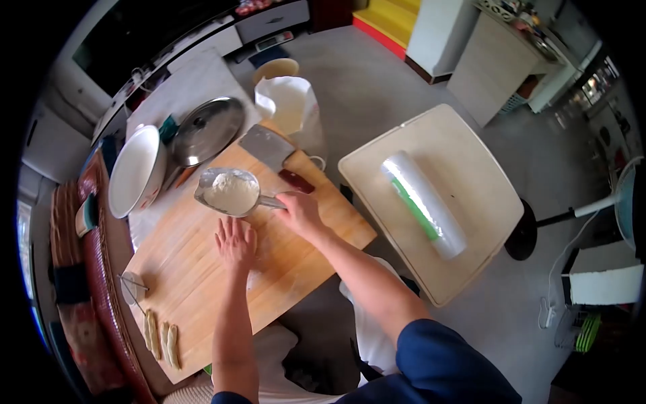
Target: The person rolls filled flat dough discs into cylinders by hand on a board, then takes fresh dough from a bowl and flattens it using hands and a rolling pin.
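My right hand [301, 214] grips the handle of a metal scoop [250, 210], which is heaped with white flour [230, 194] and held over the wooden board [195, 269]. Just in front of the scoop, my left hand [235, 246] lies palm down with its fingers spread, apparently on the board. A faint dusting of flour shows beside it. A cleaver [266, 147] with a dark red handle rests at the board's far edge. Several pale dough strips [161, 340] lie at the near left corner, close to a small round container [134, 288] with a thin stick across it.
Beyond the board are a steel lid [207, 131], a white basin [138, 172] and an open white sack [296, 111]. To the right, a large beige tray [377, 145] holds a roll of plastic film [424, 205]. A fan [538, 219] stands past it.
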